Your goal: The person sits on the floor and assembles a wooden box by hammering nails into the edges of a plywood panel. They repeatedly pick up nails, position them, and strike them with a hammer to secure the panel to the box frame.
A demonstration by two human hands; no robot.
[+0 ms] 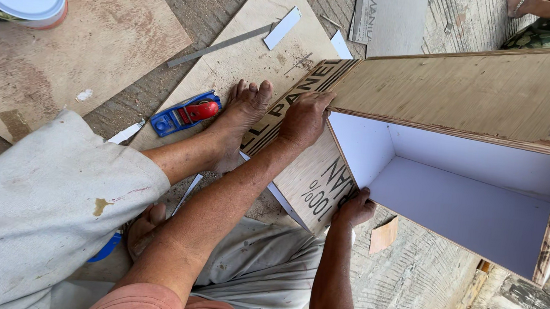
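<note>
The plywood box (466, 92) lies on its side on the floor (409, 292), its long axis running from the person's lap toward upper right, its white-lined open face turned toward the lower right. The left hand (304, 119) grips its near top corner; the right hand (354, 208) clasps the lower edge. A bare foot (242, 115) rests just beside it, with what looks like a blue hand plane (184, 115), a metal strip (218, 45) and a paint tin (29, 4) beyond.

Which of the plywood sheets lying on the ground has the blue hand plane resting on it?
The middle sheet, under the bare foot: the blue plane sits at its lower-left edge. The reddish sheet farther left carries no tool.
</note>
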